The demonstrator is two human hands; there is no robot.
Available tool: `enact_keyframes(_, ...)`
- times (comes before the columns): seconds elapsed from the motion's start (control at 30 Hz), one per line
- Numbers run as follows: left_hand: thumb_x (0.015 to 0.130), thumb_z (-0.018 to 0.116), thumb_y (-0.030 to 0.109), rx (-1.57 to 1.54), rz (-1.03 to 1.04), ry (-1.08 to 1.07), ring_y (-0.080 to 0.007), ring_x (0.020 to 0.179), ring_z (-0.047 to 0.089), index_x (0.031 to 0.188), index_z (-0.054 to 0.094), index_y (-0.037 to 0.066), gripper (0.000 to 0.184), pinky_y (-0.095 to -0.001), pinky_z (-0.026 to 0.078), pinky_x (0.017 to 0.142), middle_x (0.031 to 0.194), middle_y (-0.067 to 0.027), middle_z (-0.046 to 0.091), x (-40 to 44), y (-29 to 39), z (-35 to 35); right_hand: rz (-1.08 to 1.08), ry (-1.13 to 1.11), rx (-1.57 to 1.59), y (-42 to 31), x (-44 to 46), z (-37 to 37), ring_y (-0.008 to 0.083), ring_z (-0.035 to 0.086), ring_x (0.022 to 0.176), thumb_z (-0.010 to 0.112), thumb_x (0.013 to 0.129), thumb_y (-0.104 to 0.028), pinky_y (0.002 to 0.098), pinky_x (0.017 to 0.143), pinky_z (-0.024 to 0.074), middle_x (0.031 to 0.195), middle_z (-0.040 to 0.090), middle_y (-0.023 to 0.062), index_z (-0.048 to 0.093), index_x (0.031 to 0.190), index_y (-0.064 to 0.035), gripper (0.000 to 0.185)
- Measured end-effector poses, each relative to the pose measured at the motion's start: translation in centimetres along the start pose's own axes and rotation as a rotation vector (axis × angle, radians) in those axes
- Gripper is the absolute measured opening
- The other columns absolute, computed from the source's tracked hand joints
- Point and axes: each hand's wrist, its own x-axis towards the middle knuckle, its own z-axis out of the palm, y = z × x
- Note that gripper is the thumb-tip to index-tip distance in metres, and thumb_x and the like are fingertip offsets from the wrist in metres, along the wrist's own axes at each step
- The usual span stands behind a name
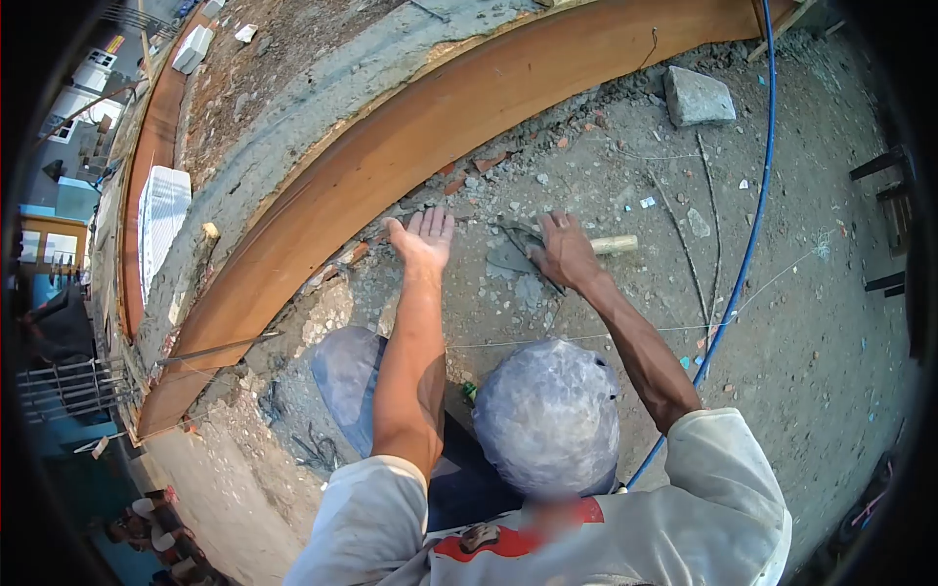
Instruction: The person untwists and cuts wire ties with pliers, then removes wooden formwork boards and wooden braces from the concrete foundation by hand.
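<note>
My left hand (425,237) is open, palm up, its fingers stretched toward the lower edge of the long brown board (430,122). To its right, my right hand (567,252) is bent down over a trowel (510,257) on the ground, with the fingers curled at its neck. The trowel's pale wooden handle (616,244) sticks out to the right of the hand, and its grey blade shows on the left. My hand hides the middle of the tool. Broken brick and rubble (489,163) lie along the foot of the board.
A concrete block (699,96) sits at upper right. A blue hose (747,259) curves down the right side, near thin sticks (684,244). A thin string (528,342) crosses in front of my knees. Steel bars (73,386) stick out at left. Rough concrete (264,117) runs behind the board.
</note>
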Motion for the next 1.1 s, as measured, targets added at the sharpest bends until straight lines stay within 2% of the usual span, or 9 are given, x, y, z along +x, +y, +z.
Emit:
enact_keyframes(0.03,0.099,0.041,0.075,-0.007,0.009,0.009,-0.0376,0.150,0.036,0.162,0.016,-0.003,0.104,-0.0564,0.032,0.122,0.165,-0.0219,0.030,0.7,1.1,-0.3,0.010,0.019,0.129,0.6,2.3,0.3,0.0452,0.056,0.130,0.067,0.096,-0.034,0.0514,0.108,0.0478,0.133,0.061,0.0322,0.045,0.147,0.0074,0.070)
enact_keyframes(0.17,0.095,0.045,0.079,-0.347,0.095,0.078,-0.0348,0.152,0.035,0.163,0.013,-0.002,0.110,-0.0569,0.031,0.123,0.165,-0.0190,0.030,2.6,4.7,-1.2,0.508,0.030,1.553,-0.9,11.8,-1.0,0.0382,0.046,0.144,0.053,0.105,-0.054,0.0491,0.117,0.0402,0.159,0.039,0.0292,0.032,0.154,0.0108,0.084)
enact_keyframes(0.27,0.093,0.049,0.079,-0.433,0.061,0.124,-0.0351,0.149,0.040,0.164,0.012,0.002,0.111,-0.0606,0.031,0.121,0.164,-0.0163,0.034,2.5,6.2,-1.3,0.630,0.310,1.807,-0.4,18.0,-0.2,0.0387,0.041,0.147,0.046,0.105,-0.060,0.0504,0.121,0.0347,0.162,0.033,0.0299,0.024,0.157,0.0122,0.092)
enact_keyframes(0.37,0.093,0.053,0.076,-0.433,0.092,0.109,-0.0364,0.142,0.050,0.165,0.008,0.006,0.110,-0.0665,0.029,0.119,0.161,-0.0122,0.039,2.8,5.7,-1.0,0.798,0.366,1.973,0.1,21.3,-0.5,0.0391,0.040,0.147,0.038,0.106,-0.061,0.0537,0.121,0.0310,0.161,0.035,0.0269,0.029,0.157,0.0074,0.086)
enact_keyframes(0.47,0.093,0.053,0.077,-0.394,0.108,0.060,-0.0358,0.140,0.051,0.165,0.009,0.008,0.109,-0.0660,0.027,0.120,0.159,-0.0086,0.042,3.0,4.7,0.0,0.831,0.398,1.967,0.5,21.9,-0.7,0.0392,0.043,0.144,0.045,0.105,-0.059,0.0562,0.121,0.0325,0.157,0.038,0.0267,0.024,0.157,0.0105,0.089)
enact_keyframes(0.5,0.088,0.051,0.085,-0.384,0.132,0.108,-0.0290,0.148,0.040,0.163,0.013,0.001,0.119,-0.0616,0.021,0.125,0.158,-0.0097,0.041,2.9,4.3,0.9,0.836,0.379,1.963,0.5,22.1,-0.7,0.0392,0.043,0.144,0.045,0.105,-0.059,0.0562,0.121,0.0325,0.157,0.038,0.0267,0.024,0.157,0.0105,0.089)
enact_keyframes(0.57,0.088,0.052,0.085,-0.389,0.150,0.123,-0.0284,0.150,0.037,0.163,0.012,0.001,0.119,-0.0615,0.021,0.125,0.159,-0.0095,0.040,2.8,4.0,2.1,0.860,0.372,1.928,0.1,22.0,-0.7,0.0414,0.044,0.143,0.037,0.107,-0.057,0.0553,0.122,0.0308,0.157,0.038,0.0273,0.027,0.156,0.0098,0.084)
enact_keyframes(0.77,0.091,0.042,0.086,-0.335,0.197,0.092,-0.0261,0.153,0.031,0.159,0.028,0.002,0.109,-0.0586,0.021,0.125,0.161,-0.0084,0.038,2.9,4.4,3.7,0.906,0.358,2.116,0.2,22.2,-2.0,0.0422,0.038,0.147,0.041,0.103,-0.065,0.0577,0.123,0.0286,0.157,0.036,0.0283,0.027,0.155,0.0121,0.094)
enact_keyframes(1.1,0.090,0.047,0.084,-0.572,0.175,0.198,-0.0266,0.135,0.049,0.140,0.049,0.007,0.092,-0.0570,0.038,0.113,0.143,-0.0072,0.053,5.1,3.9,3.0,0.970,0.365,2.265,1.2,22.7,-0.8,0.0373,0.036,0.148,0.042,0.096,-0.078,0.0561,0.123,0.0276,0.155,0.039,0.0240,0.036,0.151,0.0081,0.102)
